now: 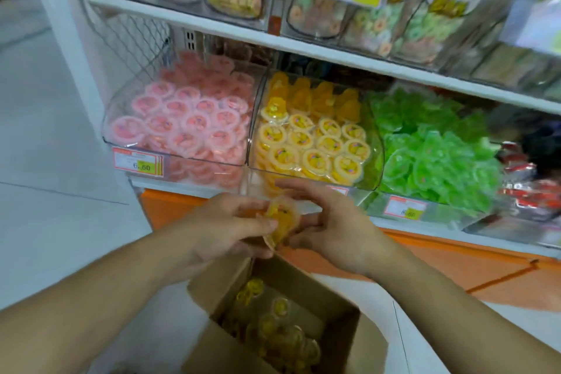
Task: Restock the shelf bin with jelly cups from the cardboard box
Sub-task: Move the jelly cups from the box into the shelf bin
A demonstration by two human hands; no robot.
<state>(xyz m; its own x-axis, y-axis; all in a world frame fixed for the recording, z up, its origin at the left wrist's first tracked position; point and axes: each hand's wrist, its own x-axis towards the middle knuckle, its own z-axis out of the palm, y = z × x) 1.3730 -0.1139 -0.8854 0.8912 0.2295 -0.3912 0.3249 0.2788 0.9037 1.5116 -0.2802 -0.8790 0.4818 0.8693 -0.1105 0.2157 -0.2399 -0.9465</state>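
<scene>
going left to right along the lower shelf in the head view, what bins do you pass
pink jelly cup bin → yellow jelly cup bin → green jelly cup bin → red packets at the far right edge

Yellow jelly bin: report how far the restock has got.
Done: the yellow bin already holds rows of cups near its front rim. In hand: the left hand and right hand hold yellow jelly cups between them, below the bin. Left: more cups lie in the open cardboard box.
</scene>
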